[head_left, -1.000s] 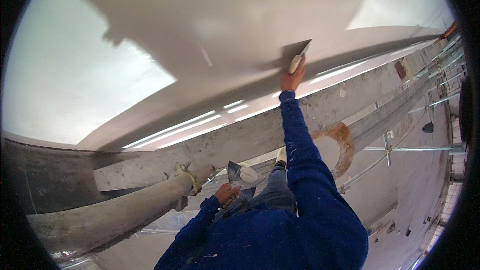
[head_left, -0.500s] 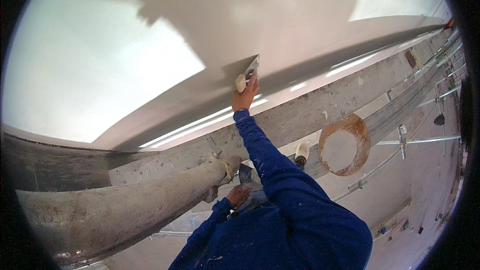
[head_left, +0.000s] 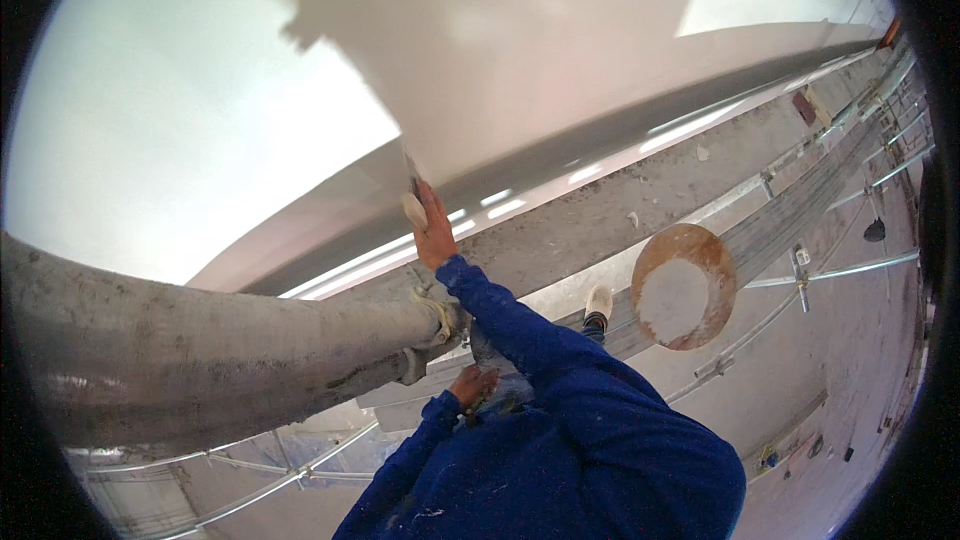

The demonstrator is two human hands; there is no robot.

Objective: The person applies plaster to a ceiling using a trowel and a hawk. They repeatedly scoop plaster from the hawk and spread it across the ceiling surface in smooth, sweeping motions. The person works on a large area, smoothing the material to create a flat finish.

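My right hand (head_left: 434, 228) is raised at the pale wall (head_left: 560, 70), its fingers wrapped round the light handle of a plastering trowel (head_left: 413, 208). The trowel's thin blade shows nearly edge-on against the wall, beside the border between shadow and bright light. Lower down, near my chest, my left hand (head_left: 473, 386) is closed round a grey, flat-bladed tool that looks like a putty knife (head_left: 484, 346). My right sleeve and body partly hide that tool, and its handle cannot be seen.
A thick, dusty pipe (head_left: 220, 340) runs in from the left, ending beside my hands. A round, brown-rimmed bucket (head_left: 722, 285) stands on grey planks (head_left: 790, 220), near my shoe (head_left: 598, 302). Metal scaffold tubes (head_left: 865, 268) cross at right and below. A concrete ledge (head_left: 590, 210) follows the wall's foot.
My right hand and the trowel have moved left and down along the wall, and the blade has turned more edge-on. My left hand stays near my chest. The pipe appears higher in view.
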